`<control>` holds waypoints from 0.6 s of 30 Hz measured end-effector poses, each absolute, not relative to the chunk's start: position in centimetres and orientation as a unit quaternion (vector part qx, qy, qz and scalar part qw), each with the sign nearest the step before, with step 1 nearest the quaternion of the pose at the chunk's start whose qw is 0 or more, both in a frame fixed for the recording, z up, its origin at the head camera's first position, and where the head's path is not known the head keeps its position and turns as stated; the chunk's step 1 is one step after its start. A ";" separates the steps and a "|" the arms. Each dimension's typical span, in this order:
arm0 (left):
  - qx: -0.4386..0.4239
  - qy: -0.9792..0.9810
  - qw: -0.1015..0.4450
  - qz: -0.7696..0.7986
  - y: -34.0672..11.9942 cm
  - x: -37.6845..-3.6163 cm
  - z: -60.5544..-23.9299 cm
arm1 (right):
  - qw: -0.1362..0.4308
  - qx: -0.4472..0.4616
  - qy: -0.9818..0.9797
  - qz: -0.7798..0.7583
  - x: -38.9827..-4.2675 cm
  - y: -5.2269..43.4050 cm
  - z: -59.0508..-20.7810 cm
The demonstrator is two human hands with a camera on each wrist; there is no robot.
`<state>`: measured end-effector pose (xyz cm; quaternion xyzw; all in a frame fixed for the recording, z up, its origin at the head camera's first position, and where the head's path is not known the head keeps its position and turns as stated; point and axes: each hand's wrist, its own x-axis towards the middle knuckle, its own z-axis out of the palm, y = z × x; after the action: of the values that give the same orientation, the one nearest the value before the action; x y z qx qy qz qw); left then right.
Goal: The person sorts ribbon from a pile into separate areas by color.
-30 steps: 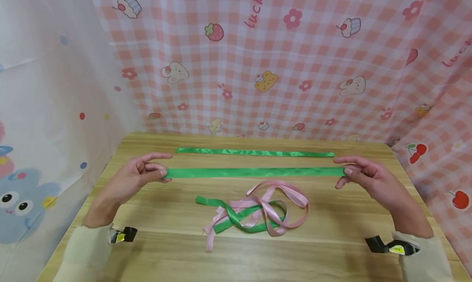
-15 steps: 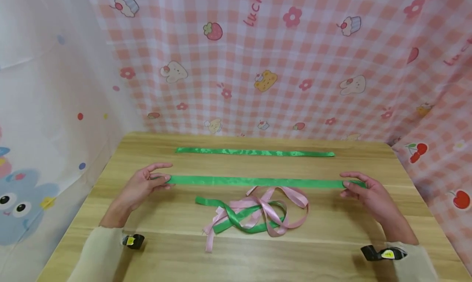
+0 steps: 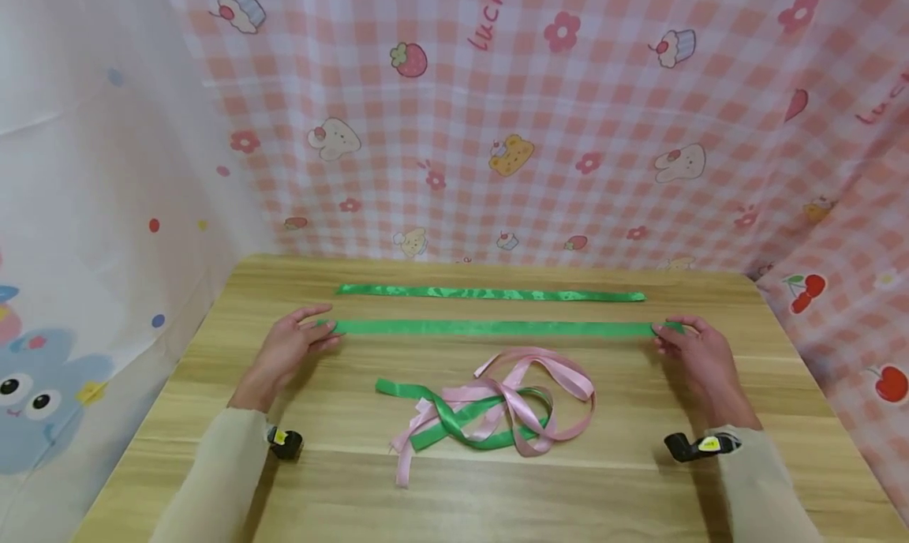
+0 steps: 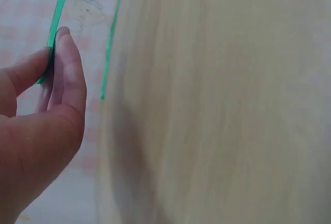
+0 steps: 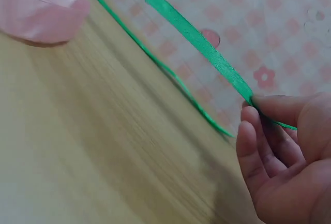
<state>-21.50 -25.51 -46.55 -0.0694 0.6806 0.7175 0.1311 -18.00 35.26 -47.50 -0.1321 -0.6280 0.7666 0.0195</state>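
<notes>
A green ribbon point(image 3: 490, 328) is stretched straight across the wooden table point(image 3: 639, 488), held at both ends. My left hand point(image 3: 297, 342) pinches its left end between thumb and fingers; the left wrist view shows that green ribbon point(image 4: 56, 25) edge-on against my fingers point(image 4: 67, 63). My right hand point(image 3: 687, 344) pinches the right end, and the right wrist view shows the green ribbon point(image 5: 196, 40) running away from my fingertips point(image 5: 253, 115). A second green ribbon point(image 3: 490, 293) lies flat and straight just beyond it.
A tangle of pink and green ribbons point(image 3: 497, 409) lies on the table nearer to me, between my forearms. A pink checked curtain point(image 3: 533, 117) hangs behind the table and a white patterned one point(image 3: 85, 211) on the left.
Both hands moved the stretched ribbon toward me and then away again, so that it now lies close to the far ribbon. My arms have reached farther forward.
</notes>
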 end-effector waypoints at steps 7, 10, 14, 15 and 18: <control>-0.133 0.669 0.098 0.724 -24.4 -23.9 -47.7 | 0.041 -0.188 -0.596 0.780 -20.4 35.0 -48.1; -0.142 0.663 0.076 0.731 -24.2 -24.9 -48.0 | 0.043 -0.211 -0.606 0.766 -21.2 34.9 -48.3; -0.151 0.654 0.050 0.740 -24.2 -26.0 -48.5 | 0.051 -0.253 -0.631 0.731 -22.3 34.7 -48.4; -0.156 0.653 0.042 0.740 -24.2 -26.2 -48.6 | 0.053 -0.263 -0.636 0.723 -22.5 34.7 -48.4; -0.174 0.649 0.012 0.741 -24.1 -26.9 -49.0 | 0.056 -0.281 -0.647 0.706 -23.1 34.7 -48.3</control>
<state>-26.92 -24.07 -48.98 -0.1738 0.6486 0.7410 0.0121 -23.13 34.66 -48.32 -0.2813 -0.6473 0.7063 0.0558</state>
